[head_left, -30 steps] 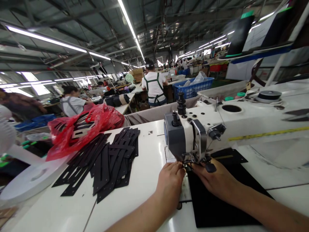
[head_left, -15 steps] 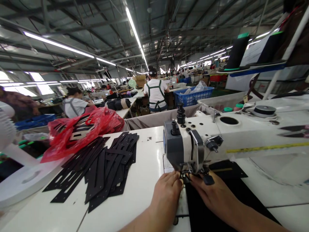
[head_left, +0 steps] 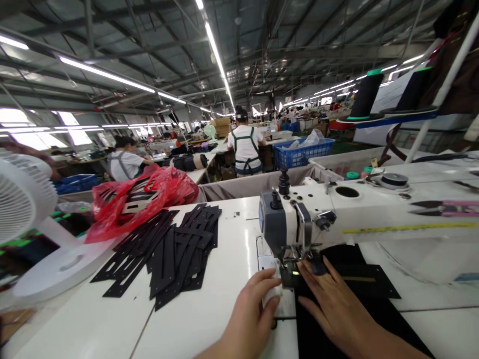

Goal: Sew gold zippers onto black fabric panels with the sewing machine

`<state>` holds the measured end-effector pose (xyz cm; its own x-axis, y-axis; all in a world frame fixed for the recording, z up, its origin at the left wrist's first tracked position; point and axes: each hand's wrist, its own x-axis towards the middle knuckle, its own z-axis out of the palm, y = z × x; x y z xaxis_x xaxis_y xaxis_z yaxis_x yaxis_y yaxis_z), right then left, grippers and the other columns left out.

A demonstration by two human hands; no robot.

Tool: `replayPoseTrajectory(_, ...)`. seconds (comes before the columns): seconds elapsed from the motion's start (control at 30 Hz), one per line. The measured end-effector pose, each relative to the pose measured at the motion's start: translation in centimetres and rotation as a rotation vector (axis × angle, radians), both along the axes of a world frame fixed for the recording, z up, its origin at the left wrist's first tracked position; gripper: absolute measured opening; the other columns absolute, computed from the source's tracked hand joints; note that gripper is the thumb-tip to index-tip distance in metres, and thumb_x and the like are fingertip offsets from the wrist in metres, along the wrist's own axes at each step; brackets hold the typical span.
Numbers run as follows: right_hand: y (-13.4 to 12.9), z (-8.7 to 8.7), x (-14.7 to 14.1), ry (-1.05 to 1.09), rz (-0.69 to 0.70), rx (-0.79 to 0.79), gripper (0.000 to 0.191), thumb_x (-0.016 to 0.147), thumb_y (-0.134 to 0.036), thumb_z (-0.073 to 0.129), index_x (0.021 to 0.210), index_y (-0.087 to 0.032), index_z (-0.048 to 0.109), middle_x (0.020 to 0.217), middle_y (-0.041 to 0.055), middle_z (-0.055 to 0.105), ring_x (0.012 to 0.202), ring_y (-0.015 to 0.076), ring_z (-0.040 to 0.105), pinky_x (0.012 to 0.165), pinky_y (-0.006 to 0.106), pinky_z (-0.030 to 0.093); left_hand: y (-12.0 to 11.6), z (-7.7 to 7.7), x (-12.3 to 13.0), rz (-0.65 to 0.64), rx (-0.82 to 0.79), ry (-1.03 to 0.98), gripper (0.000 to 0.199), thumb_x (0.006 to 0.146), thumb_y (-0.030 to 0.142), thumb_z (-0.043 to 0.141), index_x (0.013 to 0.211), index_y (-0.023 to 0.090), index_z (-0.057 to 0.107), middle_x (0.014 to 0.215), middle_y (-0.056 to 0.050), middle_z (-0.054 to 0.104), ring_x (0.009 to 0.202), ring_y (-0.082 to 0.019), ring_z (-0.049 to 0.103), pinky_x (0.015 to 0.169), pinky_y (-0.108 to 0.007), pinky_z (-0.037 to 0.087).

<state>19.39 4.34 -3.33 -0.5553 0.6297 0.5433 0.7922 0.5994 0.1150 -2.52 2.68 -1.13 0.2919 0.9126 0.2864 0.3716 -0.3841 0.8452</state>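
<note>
My right hand (head_left: 335, 301) lies spread on a large black fabric piece (head_left: 392, 326), its fingertips close to the presser foot of the white sewing machine (head_left: 359, 209). A dark strip with a slot (head_left: 377, 279) lies on the fabric beyond that hand. To the left of the needle area, my left hand (head_left: 249, 311) has thumb and fingers apart, with nothing seen between them. Its fingertips are beside the metal plate under the machine head (head_left: 277, 224). The needle tip is hidden behind the presser parts.
Black slotted strips (head_left: 183, 249) lie piled left on the white table (head_left: 209, 309). Behind them is a red plastic bag (head_left: 175, 187); a white fan (head_left: 52, 249) stands at far left. Pink-handled snips (head_left: 445, 208) rest on the machine. Thread cones (head_left: 366, 94) stand upper right. People work beyond.
My left hand has drawn back from the needle area and its fingers have parted. My right hand has flattened and spread on the fabric. The view has shifted slightly left.
</note>
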Motion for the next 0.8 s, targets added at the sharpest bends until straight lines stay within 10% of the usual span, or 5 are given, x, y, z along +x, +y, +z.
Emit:
replayPoseTrajectory(0.17, -7.0, 0.1, 0.4, -0.11, -0.029, 0.077, 0.068, 0.085, -0.043, 0.046, 0.141, -0.008, 0.028, 0.137, 0.0132, 0.042, 0.122, 0.0271, 0.044, 0.094, 0.045, 0.04, -5.3, 0.9, -0.6, -0.03, -0.633, -0.548, 0.053, 0.077, 0.049, 0.066, 0.115, 0.015, 0.054, 0.121, -0.018, 0.055, 0.106, -0.028, 0.058, 0.086, -0.039, 0.049)
replayPoseTrajectory(0.37, -12.1, 0.2, -0.9, 0.108, 0.011, -0.088, 0.079, 0.081, -0.041, 0.053, 0.144, -0.009, 0.018, 0.134, 0.0169, 0.044, 0.116, 0.0323, 0.049, 0.087, 0.048, 0.048, -6.4, 4.1, 2.4, -0.019, -0.979, -0.689, 0.053, 0.065, 0.04, 0.078, 0.101, 0.008, 0.055, 0.089, -0.011, 0.064, 0.075, -0.015, 0.064, 0.059, -0.022, 0.047)
replayPoseTrajectory(0.63, -12.6, 6.4, 0.3, 1.345, 0.047, -1.213, 0.043, 0.091, -0.049, 0.038, 0.122, -0.026, 0.057, 0.122, 0.0054, 0.058, 0.114, 0.0238, 0.053, 0.099, 0.039, 0.04, -6.6, 7.1, 4.1, -0.167, -0.729, -0.531, 0.035, 0.074, 0.035, 0.068, 0.096, 0.009, 0.058, 0.083, -0.01, 0.067, 0.064, -0.015, 0.062, 0.05, -0.022, 0.044)
replayPoseTrajectory(0.8, -12.6, 6.5, -0.4, 1.673, 0.145, -1.309, 0.032, 0.083, -0.045, 0.058, 0.106, -0.025, 0.067, 0.11, 0.0051, 0.065, 0.106, 0.0237, 0.057, 0.101, 0.041, 0.038, -7.3, 6.3, 4.9, -0.131, -0.497, -0.348, 0.028, 0.07, 0.008, 0.062, 0.097, 0.013, 0.059, 0.083, -0.005, 0.064, 0.076, -0.015, 0.06, 0.062, -0.023, 0.046)
